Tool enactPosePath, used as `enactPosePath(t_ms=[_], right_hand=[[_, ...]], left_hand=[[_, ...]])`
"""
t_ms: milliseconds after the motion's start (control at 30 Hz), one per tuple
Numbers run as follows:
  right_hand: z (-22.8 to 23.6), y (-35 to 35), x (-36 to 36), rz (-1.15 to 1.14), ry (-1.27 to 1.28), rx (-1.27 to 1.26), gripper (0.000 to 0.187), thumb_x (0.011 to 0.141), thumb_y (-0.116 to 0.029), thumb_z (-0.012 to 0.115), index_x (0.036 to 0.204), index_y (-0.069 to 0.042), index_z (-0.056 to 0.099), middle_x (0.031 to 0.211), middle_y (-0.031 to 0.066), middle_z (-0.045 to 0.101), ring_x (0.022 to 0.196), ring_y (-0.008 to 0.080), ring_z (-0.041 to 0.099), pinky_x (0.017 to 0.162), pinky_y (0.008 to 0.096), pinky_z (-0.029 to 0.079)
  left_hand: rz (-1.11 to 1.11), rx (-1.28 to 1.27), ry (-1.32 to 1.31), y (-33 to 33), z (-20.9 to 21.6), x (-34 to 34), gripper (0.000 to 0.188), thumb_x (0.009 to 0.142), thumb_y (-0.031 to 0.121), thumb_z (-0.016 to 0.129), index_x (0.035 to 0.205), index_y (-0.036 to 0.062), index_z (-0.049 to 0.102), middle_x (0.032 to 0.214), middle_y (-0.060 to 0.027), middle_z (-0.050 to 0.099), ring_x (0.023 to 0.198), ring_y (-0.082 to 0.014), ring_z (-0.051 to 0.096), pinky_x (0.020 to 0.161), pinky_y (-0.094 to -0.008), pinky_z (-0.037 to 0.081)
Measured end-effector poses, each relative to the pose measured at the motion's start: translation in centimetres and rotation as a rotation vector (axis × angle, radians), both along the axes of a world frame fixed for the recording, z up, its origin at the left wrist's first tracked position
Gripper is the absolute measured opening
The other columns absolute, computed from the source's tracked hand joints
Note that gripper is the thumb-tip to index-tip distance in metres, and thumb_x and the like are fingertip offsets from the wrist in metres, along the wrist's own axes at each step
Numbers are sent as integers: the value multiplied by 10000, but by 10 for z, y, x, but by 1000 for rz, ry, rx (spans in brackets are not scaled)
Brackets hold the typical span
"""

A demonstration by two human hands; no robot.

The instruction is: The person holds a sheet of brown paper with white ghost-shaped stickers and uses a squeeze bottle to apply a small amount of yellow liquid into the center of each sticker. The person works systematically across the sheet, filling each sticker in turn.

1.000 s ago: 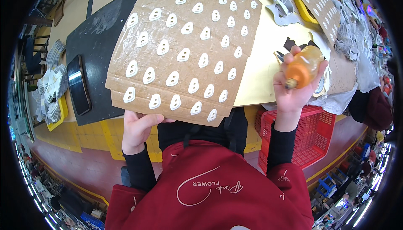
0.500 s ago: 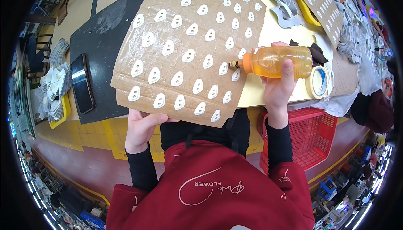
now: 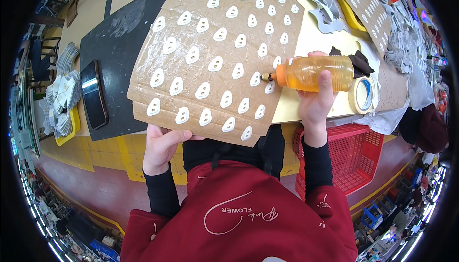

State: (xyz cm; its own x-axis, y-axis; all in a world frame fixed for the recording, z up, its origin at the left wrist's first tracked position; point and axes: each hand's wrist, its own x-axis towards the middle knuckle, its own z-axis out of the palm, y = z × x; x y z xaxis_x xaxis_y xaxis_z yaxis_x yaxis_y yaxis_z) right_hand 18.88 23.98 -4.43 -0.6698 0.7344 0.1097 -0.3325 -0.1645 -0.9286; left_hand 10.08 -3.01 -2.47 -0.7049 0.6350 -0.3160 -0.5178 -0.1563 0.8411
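My right hand (image 3: 316,100) holds an orange glue bottle (image 3: 315,73) lying sideways, its nozzle pointing left at the right edge of a brown cardboard sheet (image 3: 210,104). Several small white oval pieces (image 3: 202,90) lie in rows on that sheet. My left hand (image 3: 162,145) grips the sheet's near edge from below, thumb under the board. The cardboard rests on a tan table (image 3: 306,32) and overhangs its front edge.
A black mat (image 3: 112,37) lies left of the cardboard with a dark phone (image 3: 93,94) on it. A yellow tray (image 3: 62,100) of white pieces sits far left. A tape roll (image 3: 363,95) lies at the right; a red basket (image 3: 354,159) stands below the table.
My right hand has turned the bottle from upright to sideways and brought it left until its nozzle reaches the cardboard's right edge. My left hand has kept its hold on the near edge.
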Motion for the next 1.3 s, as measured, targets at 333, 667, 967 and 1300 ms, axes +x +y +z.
enactPosePath(t_ms=[333, 667, 967, 1300], right_hand=[[-7, -6, 10, 30, 101, 100, 512, 754, -361, 649, 1050, 6, 451, 879, 134, 577, 802, 225, 600, 645, 310, 496], [4, -23, 19, 85, 123, 190, 655, 676, -452, 713, 1067, -30, 398, 973, 198, 567, 916, 279, 576, 761, 367, 490], [1, -26, 24, 132, 136, 234, 683, 637, -415, 757, 1074, -34, 396, 1008, 203, 562, 939, 263, 566, 765, 354, 489], [4, -13, 21, -70, 128, 40, 620, 755, -526, 589, 1089, -33, 419, 954, 161, 561, 928, 267, 572, 743, 338, 490]], left_hand=[[6, 1, -18, 1, 3, 2, 605, 681, -88, 523, 1239, -58, 293, 1131, -220, 489, 970, -340, 563, 701, -397, 560], [-11, -12, -47, 2, 8, 6, 597, 686, -91, 514, 1240, -67, 292, 1136, -228, 484, 997, -346, 548, 726, -409, 552], [69, -59, -42, 8, 12, 13, 651, 656, -43, 561, 1248, -49, 291, 1068, -213, 535, 882, -315, 606, 645, -366, 574], [59, -59, -33, 7, 12, 13, 632, 662, -45, 557, 1242, -43, 306, 1068, -211, 538, 878, -310, 608, 651, -361, 573]])
